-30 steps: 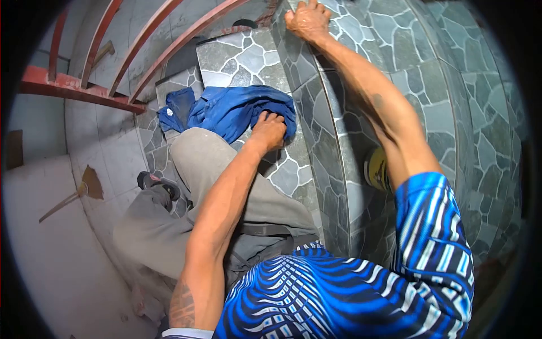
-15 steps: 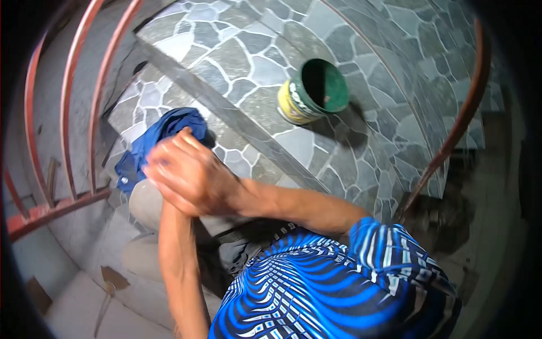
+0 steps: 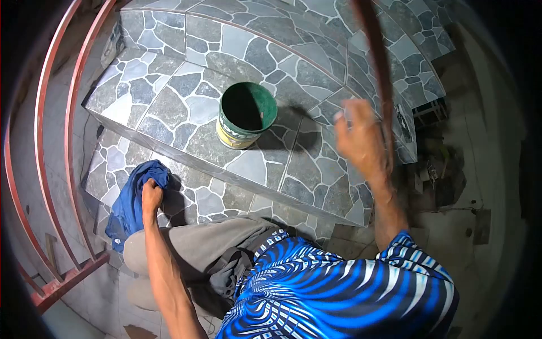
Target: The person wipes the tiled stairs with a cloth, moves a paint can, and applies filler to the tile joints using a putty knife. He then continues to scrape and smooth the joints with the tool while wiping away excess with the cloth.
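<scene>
My left hand (image 3: 151,198) is closed on the upper part of a crumpled dark blue cloth (image 3: 131,204), which hangs down beside my knee over the lower stone-patterned step. My right hand (image 3: 362,138) is raised at the right, close to a brown curved railing (image 3: 383,73). It looks slightly blurred, with the thumb apart from the bent fingers and nothing visible in it. Between the two hands, a green bucket with a yellow lower band (image 3: 240,133) stands upright on the higher step, its inside dark with shadow.
Stone-patterned tiled steps (image 3: 180,104) curve across the view, with a raised edge between levels. Red metal bars (image 3: 39,124) rise at the left. Assorted items (image 3: 435,175) lie in the dim area beyond the steps at the right. My bent leg (image 3: 203,243) is below the lower step.
My hands, together before, are now apart: the left has gone down onto the blue cloth, the right has swung out toward the railing. The view has shifted, so the bucket appears further left.
</scene>
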Tool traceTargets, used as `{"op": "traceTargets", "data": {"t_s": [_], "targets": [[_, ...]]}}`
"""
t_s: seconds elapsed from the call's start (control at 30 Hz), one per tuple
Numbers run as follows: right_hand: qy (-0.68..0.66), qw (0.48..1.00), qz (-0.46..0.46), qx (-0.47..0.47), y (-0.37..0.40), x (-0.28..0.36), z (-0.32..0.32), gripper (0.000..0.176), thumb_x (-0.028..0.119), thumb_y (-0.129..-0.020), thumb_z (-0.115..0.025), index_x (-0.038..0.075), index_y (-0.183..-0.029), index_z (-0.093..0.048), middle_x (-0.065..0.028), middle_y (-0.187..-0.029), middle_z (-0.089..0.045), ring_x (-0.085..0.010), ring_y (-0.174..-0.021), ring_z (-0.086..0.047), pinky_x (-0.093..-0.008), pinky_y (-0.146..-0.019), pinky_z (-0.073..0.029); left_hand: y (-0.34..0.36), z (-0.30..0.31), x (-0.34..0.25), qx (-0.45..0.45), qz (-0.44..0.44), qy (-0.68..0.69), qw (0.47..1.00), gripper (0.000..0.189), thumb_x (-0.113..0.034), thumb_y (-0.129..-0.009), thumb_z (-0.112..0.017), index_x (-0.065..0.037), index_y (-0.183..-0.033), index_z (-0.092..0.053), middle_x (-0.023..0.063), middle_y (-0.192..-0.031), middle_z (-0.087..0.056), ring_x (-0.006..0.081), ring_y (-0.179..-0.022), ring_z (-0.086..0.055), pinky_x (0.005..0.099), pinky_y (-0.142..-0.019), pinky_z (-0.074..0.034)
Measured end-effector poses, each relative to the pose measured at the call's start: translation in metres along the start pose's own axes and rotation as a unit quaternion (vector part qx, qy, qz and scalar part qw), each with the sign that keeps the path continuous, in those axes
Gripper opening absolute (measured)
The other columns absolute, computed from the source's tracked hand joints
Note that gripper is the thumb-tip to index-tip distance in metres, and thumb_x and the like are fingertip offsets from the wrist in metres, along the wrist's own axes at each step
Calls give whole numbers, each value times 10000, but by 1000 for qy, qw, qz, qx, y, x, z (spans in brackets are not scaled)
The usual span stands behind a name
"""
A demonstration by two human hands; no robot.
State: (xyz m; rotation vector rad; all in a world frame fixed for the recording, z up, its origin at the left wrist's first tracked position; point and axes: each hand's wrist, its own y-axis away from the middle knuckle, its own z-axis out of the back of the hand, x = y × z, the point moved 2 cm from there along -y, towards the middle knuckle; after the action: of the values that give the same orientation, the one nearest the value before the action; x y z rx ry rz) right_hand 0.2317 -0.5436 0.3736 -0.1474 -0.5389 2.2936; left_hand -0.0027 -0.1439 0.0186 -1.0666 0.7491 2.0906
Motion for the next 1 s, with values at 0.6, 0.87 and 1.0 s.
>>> {"op": "traceTargets", "data": {"t_s": [0.6, 0.87, 1.0], "targets": [[141, 848, -336, 386, -3, -239, 47, 701, 536, -977, -519, -85, -1301, -559, -320, -1239, -619, -426, -1187, -603, -440, -1016, -461, -17, 9, 8, -114, 133, 516, 838, 239, -17, -904, -505, -11, -974, -734, 77, -895, -725, 176, -752, -668, 296, -690, -519], [280, 881, -201, 325, 5, -210, 46, 608, 226, -828, -661, -140, -1298, -539, -354, -1230, -617, -458, -1206, -589, -471, -1023, -449, -34, 28, 44, -324, 139, 710, 610, 283, -26, -878, -467, 33, -1055, -679, 181, -1064, -702, 321, -963, -708, 454, -926, -574], [263, 913, -131, 282, -13, -168, 68, 431, 156, -841, -579, -120, -1171, -601, -320, -1068, -661, -419, -1023, -646, -460, -906, -489, -16, 51, 3, -330, 66, 764, 551, 338, -20, -869, -444, 76, -1115, -655, 207, -1111, -693, 366, -995, -702, 510, -928, -574]]}}
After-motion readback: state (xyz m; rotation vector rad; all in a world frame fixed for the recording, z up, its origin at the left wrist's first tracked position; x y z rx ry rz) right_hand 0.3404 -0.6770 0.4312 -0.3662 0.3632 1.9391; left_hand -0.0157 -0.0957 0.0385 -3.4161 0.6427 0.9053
